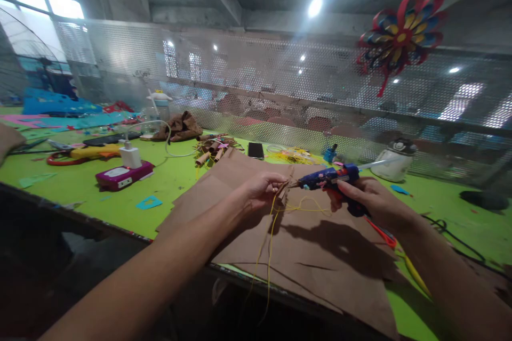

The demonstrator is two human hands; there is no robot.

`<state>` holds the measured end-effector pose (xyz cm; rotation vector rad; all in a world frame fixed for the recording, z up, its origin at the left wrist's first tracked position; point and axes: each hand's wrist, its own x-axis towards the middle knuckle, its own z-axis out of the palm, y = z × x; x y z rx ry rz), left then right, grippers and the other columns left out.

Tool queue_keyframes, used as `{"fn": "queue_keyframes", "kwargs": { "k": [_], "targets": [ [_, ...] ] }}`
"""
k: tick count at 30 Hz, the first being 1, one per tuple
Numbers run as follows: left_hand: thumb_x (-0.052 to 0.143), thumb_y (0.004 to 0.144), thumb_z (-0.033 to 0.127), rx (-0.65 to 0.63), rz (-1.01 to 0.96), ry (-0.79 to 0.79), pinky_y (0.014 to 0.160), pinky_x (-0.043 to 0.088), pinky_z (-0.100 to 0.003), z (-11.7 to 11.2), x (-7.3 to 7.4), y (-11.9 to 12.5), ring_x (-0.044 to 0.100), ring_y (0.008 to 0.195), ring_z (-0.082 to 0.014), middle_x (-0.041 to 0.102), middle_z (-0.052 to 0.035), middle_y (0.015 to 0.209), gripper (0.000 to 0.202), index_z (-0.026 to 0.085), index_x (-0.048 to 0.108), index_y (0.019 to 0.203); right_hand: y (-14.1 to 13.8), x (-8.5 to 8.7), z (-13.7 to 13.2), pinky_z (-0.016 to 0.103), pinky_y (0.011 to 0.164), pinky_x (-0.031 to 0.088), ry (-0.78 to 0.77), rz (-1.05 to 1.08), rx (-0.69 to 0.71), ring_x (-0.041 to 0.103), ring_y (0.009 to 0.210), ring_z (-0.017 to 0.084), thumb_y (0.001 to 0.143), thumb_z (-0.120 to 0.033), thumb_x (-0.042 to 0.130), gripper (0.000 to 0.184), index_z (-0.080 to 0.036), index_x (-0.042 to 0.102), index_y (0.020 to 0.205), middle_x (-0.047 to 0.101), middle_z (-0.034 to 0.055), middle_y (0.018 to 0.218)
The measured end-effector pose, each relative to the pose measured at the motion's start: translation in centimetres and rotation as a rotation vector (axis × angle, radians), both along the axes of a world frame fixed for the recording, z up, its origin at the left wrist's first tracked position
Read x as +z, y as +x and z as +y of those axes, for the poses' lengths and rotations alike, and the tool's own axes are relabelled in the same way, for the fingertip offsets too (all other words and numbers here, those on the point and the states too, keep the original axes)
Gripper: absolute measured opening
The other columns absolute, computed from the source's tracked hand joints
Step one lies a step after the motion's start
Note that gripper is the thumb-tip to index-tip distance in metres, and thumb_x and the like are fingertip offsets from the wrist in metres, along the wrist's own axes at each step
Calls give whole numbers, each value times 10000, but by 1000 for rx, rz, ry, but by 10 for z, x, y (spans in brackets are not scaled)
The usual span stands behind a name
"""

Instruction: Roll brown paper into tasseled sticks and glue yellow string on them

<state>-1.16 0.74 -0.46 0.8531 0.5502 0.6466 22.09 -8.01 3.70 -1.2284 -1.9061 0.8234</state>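
My left hand (262, 190) pinches a small brown paper roll (282, 195) above the brown paper sheets (236, 224). Yellow string (271, 242) trails from the roll, down over the table's front edge, and another loop of it lies to the right. My right hand (374, 200) is wrapped around the grip of a dark blue glue gun (330, 177), a clear glue stick (378, 163) jutting from its back. The gun's nozzle points left and meets or nearly meets the roll; whether they touch I cannot tell.
Brown paper rolls (216, 150) are heaped at the back, beside a black phone (256, 151). A purple power strip (125, 175) with a white charger sits left. Yellow-handled scissors (88, 153) lie beyond it. A white bottle (394, 162) stands right. Perforated metal screens (256, 90) border the table.
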Motion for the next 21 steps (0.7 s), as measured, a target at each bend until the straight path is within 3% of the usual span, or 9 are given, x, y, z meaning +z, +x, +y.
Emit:
{"fn": "queue_keyframes", "kwargs": {
  "k": [10,21],
  "targets": [
    [643,627,178,-95,-18,66,644,371,-313,2,1,1,445,517,-109,479,6,546,105,124,560,662,-10,6,-3,280,622,437,36,-103,-47,595,667,166,866,-517,447,438,-159,627,690,647,67,687],
    [645,615,154,-6,-9,59,612,362,-287,2,0,1,454,557,-104,539,-13,638,122,112,572,704,-10,9,-5,282,600,428,13,-150,18,586,684,172,879,-516,422,453,-161,641,702,661,74,699]
  ]
}}
